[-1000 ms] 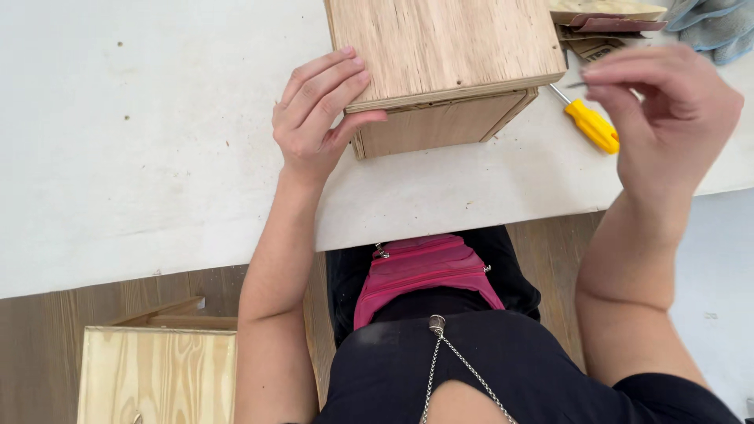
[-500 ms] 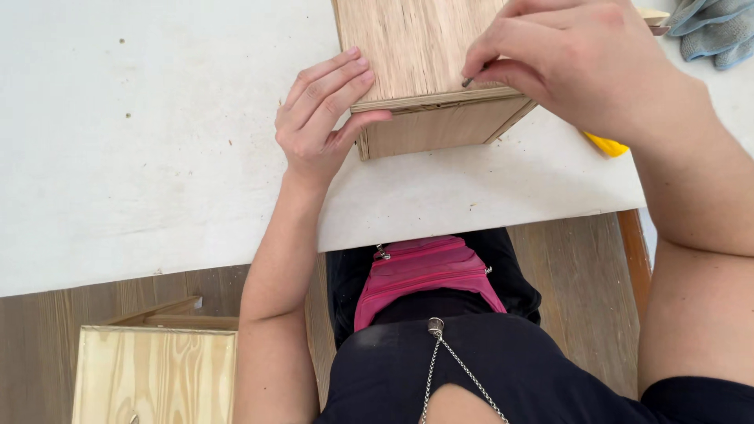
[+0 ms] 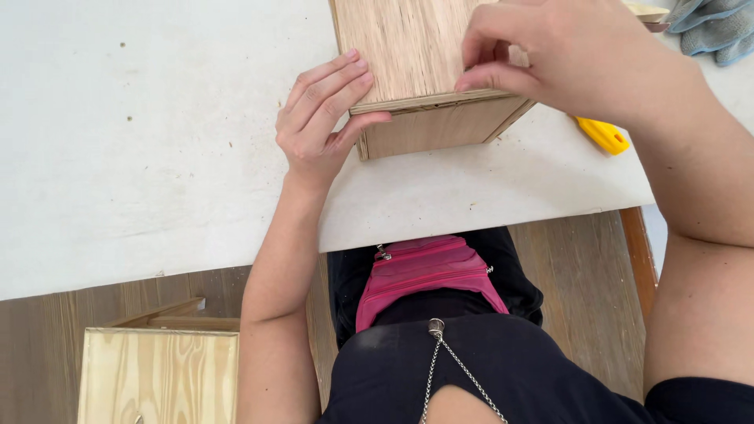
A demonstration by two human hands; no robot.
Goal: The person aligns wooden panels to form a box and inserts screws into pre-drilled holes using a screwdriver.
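A plywood box (image 3: 416, 55) stands on the white table (image 3: 141, 133) at top centre. My left hand (image 3: 322, 118) grips its near left corner, fingers on the top panel and thumb against the front face. Over the box's top right part, my right hand (image 3: 550, 51) has its fingers pinched together at the front edge; whether something small is between them I cannot tell.
A yellow-handled tool (image 3: 603, 135) lies on the table right of the box, partly under my right arm. Grey gloves (image 3: 719, 31) sit at the top right corner. On the wooden floor at lower left stands a pale pine box (image 3: 157, 377).
My right hand came from beside the yellow-handled tool leftward onto the box's top and now pinches at its front edge. The left hand has kept its grip on the corner.
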